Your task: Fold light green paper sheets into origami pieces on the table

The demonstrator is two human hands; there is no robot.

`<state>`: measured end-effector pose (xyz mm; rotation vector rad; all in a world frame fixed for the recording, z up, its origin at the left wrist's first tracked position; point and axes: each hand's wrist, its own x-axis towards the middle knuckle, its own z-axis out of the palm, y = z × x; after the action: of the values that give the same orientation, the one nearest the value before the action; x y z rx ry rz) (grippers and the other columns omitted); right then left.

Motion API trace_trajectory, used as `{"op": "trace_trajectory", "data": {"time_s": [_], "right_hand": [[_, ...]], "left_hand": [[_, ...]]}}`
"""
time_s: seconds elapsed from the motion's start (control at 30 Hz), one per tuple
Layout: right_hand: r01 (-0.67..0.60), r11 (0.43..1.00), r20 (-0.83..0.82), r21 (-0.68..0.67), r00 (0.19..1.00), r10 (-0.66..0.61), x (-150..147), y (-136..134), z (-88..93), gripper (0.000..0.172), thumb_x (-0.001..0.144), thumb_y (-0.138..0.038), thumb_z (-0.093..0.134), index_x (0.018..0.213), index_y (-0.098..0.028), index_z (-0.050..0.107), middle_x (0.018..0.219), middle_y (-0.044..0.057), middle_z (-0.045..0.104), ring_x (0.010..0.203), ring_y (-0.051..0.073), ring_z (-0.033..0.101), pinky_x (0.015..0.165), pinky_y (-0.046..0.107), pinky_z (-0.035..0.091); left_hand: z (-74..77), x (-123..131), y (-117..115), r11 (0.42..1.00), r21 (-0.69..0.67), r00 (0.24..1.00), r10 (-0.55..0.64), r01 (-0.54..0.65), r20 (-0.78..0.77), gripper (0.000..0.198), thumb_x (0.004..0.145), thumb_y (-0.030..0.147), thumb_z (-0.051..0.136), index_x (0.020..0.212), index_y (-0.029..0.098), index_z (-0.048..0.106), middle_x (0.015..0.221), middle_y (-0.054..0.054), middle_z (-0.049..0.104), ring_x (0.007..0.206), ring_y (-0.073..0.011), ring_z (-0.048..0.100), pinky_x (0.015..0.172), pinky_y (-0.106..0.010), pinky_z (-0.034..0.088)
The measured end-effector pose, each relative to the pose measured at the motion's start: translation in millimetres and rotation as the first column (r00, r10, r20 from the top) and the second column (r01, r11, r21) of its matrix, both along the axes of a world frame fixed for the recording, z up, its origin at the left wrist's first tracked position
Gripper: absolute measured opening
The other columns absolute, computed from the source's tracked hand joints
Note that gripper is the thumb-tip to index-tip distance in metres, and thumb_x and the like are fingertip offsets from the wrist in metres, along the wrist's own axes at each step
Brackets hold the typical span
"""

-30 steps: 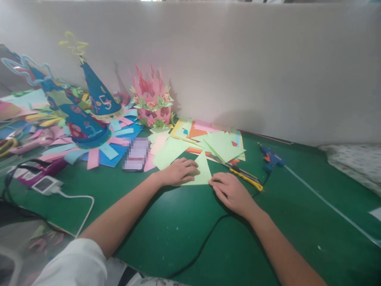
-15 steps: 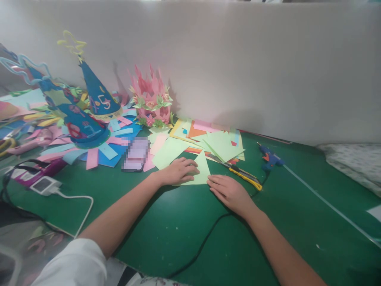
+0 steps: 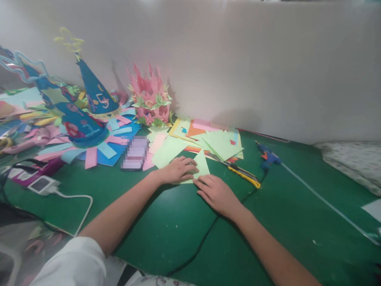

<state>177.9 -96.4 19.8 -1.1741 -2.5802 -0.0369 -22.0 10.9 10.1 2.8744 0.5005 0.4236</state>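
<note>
A pale green sheet of paper point(image 3: 203, 163), its visible part coming to a point at the top, lies flat on the green table point(image 3: 166, 238). My left hand point(image 3: 177, 170) rests on the paper's left side with fingers spread, hiding part of it. Along the sheet's near edge, the outstretched fingertips of my right hand point(image 3: 216, 194) press down close to my left fingers. Neither hand grips anything. A yellow utility knife point(image 3: 245, 176) lies just beyond my right hand. More light green paper point(image 3: 171, 151) is spread behind my left hand.
A blue glue gun point(image 3: 268, 155) lies at the right, its cable running beneath my right arm. Coloured paper sheets point(image 3: 205, 125) are piled at the back. Leftward are a pixelated phone point(image 3: 136, 153), a pink paper crown point(image 3: 151, 97), blue cone hats point(image 3: 97, 93) and a white charger point(image 3: 44, 185).
My right hand has slid left along the paper's near edge, toward my left hand. The left hand stays in place on the sheet. The view has shifted slightly.
</note>
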Motion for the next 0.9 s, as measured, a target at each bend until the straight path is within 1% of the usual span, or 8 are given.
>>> {"op": "trace_trajectory", "data": {"time_s": [0.1,0.23,0.3,0.37,0.47,0.63,0.8,0.9], "right_hand": [[-0.023,1.0,0.024,-0.02,0.999,0.023,-15.9,1.1,0.4,0.032,0.093,-0.027,0.044,0.12,-0.016,0.056,0.11,0.012,0.061,0.098,0.025,0.054,0.083,0.041,0.047],[-0.023,0.999,-0.007,-0.035,1.0,0.023,-20.5,1.6,0.2,0.031,0.093,-0.027,0.044,0.119,-0.018,0.057,0.111,0.011,0.06,0.1,0.024,0.053,0.084,0.041,0.047],[-0.001,1.0,-0.03,-0.027,1.0,0.0,-16.8,1.2,-1.0,0.03,0.092,-0.026,0.044,0.117,-0.017,0.059,0.109,0.012,0.06,0.101,0.024,0.054,0.084,0.041,0.049],[0.052,0.999,-0.061,-0.002,0.997,-0.052,-9.5,0.6,-3.2,0.029,0.092,-0.024,0.044,0.114,-0.015,0.061,0.109,0.014,0.061,0.101,0.025,0.056,0.083,0.041,0.051],[0.149,0.988,-0.113,0.036,0.983,-0.144,5.8,-0.8,-7.2,0.03,0.092,-0.019,0.042,0.115,-0.013,0.061,0.115,0.014,0.063,0.106,0.024,0.058,0.09,0.042,0.051],[0.134,0.991,-0.112,0.011,0.985,-0.132,21.9,-3.3,-9.1,0.033,0.091,-0.016,0.042,0.118,-0.014,0.061,0.121,0.011,0.062,0.112,0.022,0.058,0.096,0.039,0.05],[0.126,0.992,-0.1,0.013,0.987,-0.124,21.6,-3.0,-8.9,0.034,0.091,-0.017,0.041,0.119,-0.016,0.061,0.122,0.01,0.061,0.113,0.022,0.057,0.096,0.04,0.05],[0.129,0.991,-0.077,0.021,0.989,-0.127,21.0,-3.9,-8.9,0.033,0.092,-0.018,0.042,0.118,-0.015,0.062,0.122,0.011,0.061,0.112,0.023,0.057,0.095,0.039,0.05]], "left_hand": [[0.1,0.1,0.3,1.0,0.011,1.0,-0.01,0.01,0.01,0.028,0.093,0.034,0.044,0.113,0.019,0.057,0.12,-0.009,0.055,0.103,-0.0203,0.051,0.089,-0.034,0.036],[0.3,-0.3,0.2,1.0,0.022,1.0,-0.02,0.02,0.015,0.028,0.093,0.034,0.043,0.113,0.019,0.056,0.119,-0.01,0.055,0.105,-0.0201,0.051,0.089,-0.033,0.036],[-0.2,-0.6,0.3,1.0,0.022,1.0,-0.015,0.015,0.009,0.029,0.094,0.035,0.043,0.113,0.019,0.056,0.12,-0.01,0.054,0.104,-0.0201,0.051,0.089,-0.033,0.036],[-1.0,-0.8,0.7,1.0,0.02,1.0,-0.009,0.009,-0.001,0.03,0.094,0.036,0.042,0.113,0.019,0.056,0.121,-0.009,0.054,0.104,-0.0204,0.051,0.089,-0.034,0.036],[-1.8,-0.8,1.4,1.0,0.017,1.0,-0.008,0.008,-0.016,0.031,0.094,0.038,0.042,0.115,0.02,0.056,0.121,-0.009,0.054,0.104,-0.0209,0.051,0.09,-0.035,0.036],[-1.0,-0.4,1.4,1.0,0.008,1.0,-0.004,0.004,-0.021,0.031,0.093,0.038,0.044,0.115,0.02,0.056,0.122,-0.009,0.053,0.103,-0.021,0.051,0.09,-0.035,0.036],[0.5,-0.6,0.5,1.0,0.003,1.0,-0.002,0.002,-0.018,0.032,0.093,0.038,0.043,0.115,0.02,0.056,0.121,-0.009,0.053,0.102,-0.0208,0.05,0.09,-0.035,0.036],[1.2,-0.9,0.2,1.0,0.001,0.999,0.006,-0.006,-0.033,0.038,0.09,0.046,0.045,0.117,0.021,0.056,0.123,-0.009,0.052,0.1,-0.0217,0.05,0.09,-0.036,0.036]]}}
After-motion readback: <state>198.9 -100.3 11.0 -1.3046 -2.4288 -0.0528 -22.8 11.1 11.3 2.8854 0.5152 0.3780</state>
